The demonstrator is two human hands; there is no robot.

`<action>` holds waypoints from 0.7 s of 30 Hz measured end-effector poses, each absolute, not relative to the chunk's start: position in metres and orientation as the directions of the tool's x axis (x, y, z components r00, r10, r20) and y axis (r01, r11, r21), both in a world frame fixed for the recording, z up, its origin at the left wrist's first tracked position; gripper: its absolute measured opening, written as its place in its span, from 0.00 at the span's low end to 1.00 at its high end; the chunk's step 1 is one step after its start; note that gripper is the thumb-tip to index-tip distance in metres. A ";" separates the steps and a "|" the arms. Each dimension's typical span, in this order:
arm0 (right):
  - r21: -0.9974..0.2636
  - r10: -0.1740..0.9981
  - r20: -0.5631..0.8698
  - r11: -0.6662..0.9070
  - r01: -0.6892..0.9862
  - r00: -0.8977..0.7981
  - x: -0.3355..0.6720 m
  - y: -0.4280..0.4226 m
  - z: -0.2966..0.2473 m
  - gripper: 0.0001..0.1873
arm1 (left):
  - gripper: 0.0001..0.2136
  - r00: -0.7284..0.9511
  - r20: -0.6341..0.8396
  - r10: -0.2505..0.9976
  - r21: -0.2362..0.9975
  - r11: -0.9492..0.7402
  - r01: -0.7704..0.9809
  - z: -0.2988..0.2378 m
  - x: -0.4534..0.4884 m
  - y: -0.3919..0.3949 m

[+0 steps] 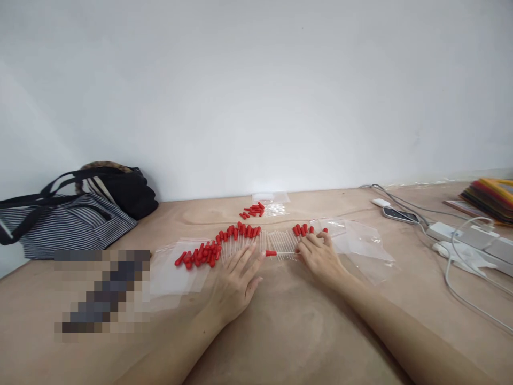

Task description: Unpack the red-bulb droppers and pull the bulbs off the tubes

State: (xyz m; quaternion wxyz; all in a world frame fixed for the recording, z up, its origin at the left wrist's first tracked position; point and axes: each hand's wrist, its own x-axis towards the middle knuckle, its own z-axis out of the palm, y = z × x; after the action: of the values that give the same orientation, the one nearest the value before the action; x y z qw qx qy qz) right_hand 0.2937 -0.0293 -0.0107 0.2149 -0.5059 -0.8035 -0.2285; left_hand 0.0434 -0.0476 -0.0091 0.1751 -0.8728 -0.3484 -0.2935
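Thin clear tubes (282, 240) lie side by side on the table between my hands. One dropper with a red rubber bulb (271, 253) lies crosswise over them, its bulb to the left. My right hand (318, 254) has curled fingers closed on the tube end of that dropper. Fingers stretched out, my left hand (239, 275) lies flat over a row of assembled droppers, its index fingertip close to the bulb; whether they touch I cannot tell. Several red bulbs (246, 231) top this row. A few more bulbed droppers (302, 230) lie beyond my right hand.
Loose red bulbs (198, 255) lie on a clear plastic bag (176, 280) at left. Smaller red bulbs (252, 210) and tubes (276, 208) lie farther back. Another bag (366, 246) is at right, near a power strip (473, 238) with cables. A striped bag (76, 224) stands left.
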 end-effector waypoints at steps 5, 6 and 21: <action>0.263 0.568 0.622 0.498 0.827 -0.539 0.277 -0.036 -0.024 0.11 | 0.17 0.651 0.581 0.489 -0.093 -0.755 0.650 -0.017 0.052 -0.043; 0.258 0.554 0.632 0.510 0.821 -0.543 0.275 -0.036 -0.026 0.11 | 0.15 0.640 0.584 0.498 -0.063 -0.759 0.648 -0.019 0.054 -0.042; 0.197 0.391 0.742 0.648 0.735 -0.544 0.250 -0.043 -0.035 0.09 | 0.08 0.589 0.652 0.478 -0.014 -0.769 0.639 -0.020 0.061 -0.043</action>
State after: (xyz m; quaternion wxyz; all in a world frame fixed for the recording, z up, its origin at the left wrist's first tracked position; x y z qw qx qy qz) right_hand 0.2498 -0.0426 -0.0354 0.3407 -0.3347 -0.8415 -0.2526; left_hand 0.0609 -0.0433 -0.0197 0.1245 -0.8825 -0.3164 -0.3249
